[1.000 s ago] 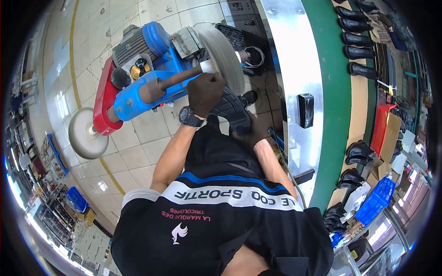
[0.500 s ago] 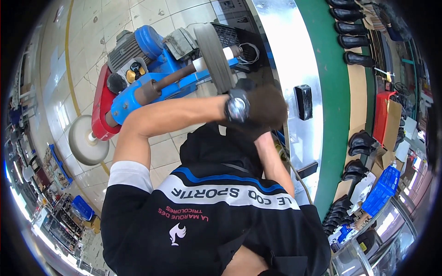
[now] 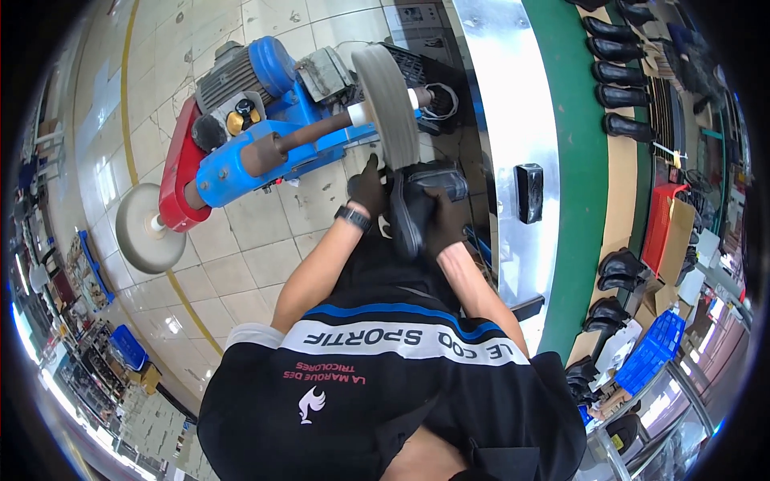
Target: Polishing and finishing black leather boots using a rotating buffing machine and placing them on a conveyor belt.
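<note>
A black leather shoe (image 3: 407, 218) hangs below the wheel, its toe toward me and its upper end under the wheel's lower rim. My right hand (image 3: 445, 224), in a dark glove, grips it from the right. Close to the shoe's left side is my gloved left hand (image 3: 370, 191), with one finger stretched out toward the wheel; whether it touches the shoe is unclear. The grey buffing wheel (image 3: 388, 104) sits on a brown shaft and seems to meet the shoe; the exact contact is hidden.
The shaft belongs to a blue machine (image 3: 233, 172) with a red guard (image 3: 184, 170) and a second, pale wheel (image 3: 149, 232). On the right, a metal ledge (image 3: 513, 264) carries a black block (image 3: 529, 192) beside a green surface (image 3: 573, 184). Several black shoes (image 3: 626, 97) line the far right.
My left arm has swung back from across my right hand to the left. The right hand now shows, along with the shoe that was hidden. My view has shifted slightly.
</note>
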### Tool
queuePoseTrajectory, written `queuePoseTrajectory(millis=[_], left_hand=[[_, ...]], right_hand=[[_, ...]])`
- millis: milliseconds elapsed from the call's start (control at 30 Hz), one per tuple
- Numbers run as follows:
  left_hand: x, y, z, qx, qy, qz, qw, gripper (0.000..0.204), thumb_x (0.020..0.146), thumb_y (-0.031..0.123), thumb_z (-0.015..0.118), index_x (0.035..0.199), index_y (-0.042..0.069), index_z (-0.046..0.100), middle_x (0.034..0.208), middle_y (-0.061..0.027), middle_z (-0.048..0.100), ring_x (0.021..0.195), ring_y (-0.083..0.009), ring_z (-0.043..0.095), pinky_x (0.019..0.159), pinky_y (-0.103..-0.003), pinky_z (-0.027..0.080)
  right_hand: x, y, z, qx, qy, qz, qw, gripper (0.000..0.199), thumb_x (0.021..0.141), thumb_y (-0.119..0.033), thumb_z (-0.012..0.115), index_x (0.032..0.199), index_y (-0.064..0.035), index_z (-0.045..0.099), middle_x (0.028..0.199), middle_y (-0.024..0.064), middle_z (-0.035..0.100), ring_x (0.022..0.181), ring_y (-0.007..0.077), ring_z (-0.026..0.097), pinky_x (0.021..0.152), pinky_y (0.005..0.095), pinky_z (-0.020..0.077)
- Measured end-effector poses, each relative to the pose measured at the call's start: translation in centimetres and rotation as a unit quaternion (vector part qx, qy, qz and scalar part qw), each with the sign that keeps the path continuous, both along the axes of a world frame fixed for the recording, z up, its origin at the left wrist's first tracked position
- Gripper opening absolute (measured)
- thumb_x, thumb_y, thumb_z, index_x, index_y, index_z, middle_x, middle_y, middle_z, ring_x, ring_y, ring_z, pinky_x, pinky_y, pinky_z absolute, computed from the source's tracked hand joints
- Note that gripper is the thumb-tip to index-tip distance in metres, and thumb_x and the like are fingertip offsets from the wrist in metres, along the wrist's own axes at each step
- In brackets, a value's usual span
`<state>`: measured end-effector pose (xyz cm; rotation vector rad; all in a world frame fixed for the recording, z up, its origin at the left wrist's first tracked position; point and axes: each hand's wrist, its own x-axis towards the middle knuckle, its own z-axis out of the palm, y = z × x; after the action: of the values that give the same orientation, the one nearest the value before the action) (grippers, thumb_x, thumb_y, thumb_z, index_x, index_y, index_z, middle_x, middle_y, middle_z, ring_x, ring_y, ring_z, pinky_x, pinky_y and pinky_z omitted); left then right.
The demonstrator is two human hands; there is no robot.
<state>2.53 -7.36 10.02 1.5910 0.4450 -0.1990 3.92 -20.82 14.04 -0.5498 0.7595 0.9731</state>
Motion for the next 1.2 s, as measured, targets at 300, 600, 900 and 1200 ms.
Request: queuePoseTrajectory(millis=[300, 600, 900, 1200], left_hand=[[-1.2, 3.0, -8.6, -0.554, 0.151, 0.207, 0.792, 0.044, 0.089, 0.035, 0.035, 0.104, -0.002, 0.053, 0.098, -0.0122, 0.06, 0.086, -0.0215, 0.057, 0.082, -0.033, 0.044], [-5.6, -1.0, -0.5, 0.057, -0.003, 0.257, 0.965, 0.032, 0.08, 0.026, 0.053, 0.098, -0.001, 0.052, 0.094, -0.0148, 0.055, 0.091, -0.024, 0.052, 0.08, -0.032, 0.039], [-3.4, -0.5, -2.2, -0.626, 0.138, 0.271, 0.718, 0.047, 0.089, 0.041, 0.034, 0.119, 0.006, 0.042, 0.118, -0.0136, 0.05, 0.112, -0.0241, 0.045, 0.098, -0.038, 0.034], [0.8, -1.1, -2.7, -0.496, 0.114, 0.181, 0.841, 0.044, 0.09, 0.037, 0.031, 0.116, 0.004, 0.044, 0.112, -0.0123, 0.052, 0.101, -0.024, 0.051, 0.09, -0.038, 0.039]], right_hand=[[-0.1, 2.7, -3.0, -0.033, 0.036, 0.051, 0.998, 0.039, 0.072, -0.025, 0.056, 0.102, -0.0005, 0.052, 0.093, 0.012, 0.06, 0.081, 0.0232, 0.059, 0.074, 0.0348, 0.05], [-0.7, -2.8, 3.4, -0.28, -0.361, 0.421, 0.784, 0.081, 0.063, -0.034, 0.067, 0.124, 0.0046, 0.03, 0.099, 0.0237, 0.055, 0.088, 0.0302, 0.057, 0.079, 0.0328, 0.0447], [0.0, -3.6, 8.6, -0.341, -0.451, 0.443, 0.695, 0.089, 0.06, -0.019, 0.072, 0.133, -0.0012, 0.025, 0.117, 0.0214, 0.049, 0.105, 0.0244, 0.051, 0.091, 0.0296, 0.0364], [-0.9, -4.3, 6.8, -0.248, -0.37, 0.275, 0.852, 0.073, 0.069, -0.015, 0.065, 0.132, -0.0025, 0.03, 0.122, 0.0181, 0.046, 0.105, 0.0211, 0.05, 0.091, 0.0306, 0.0378]])
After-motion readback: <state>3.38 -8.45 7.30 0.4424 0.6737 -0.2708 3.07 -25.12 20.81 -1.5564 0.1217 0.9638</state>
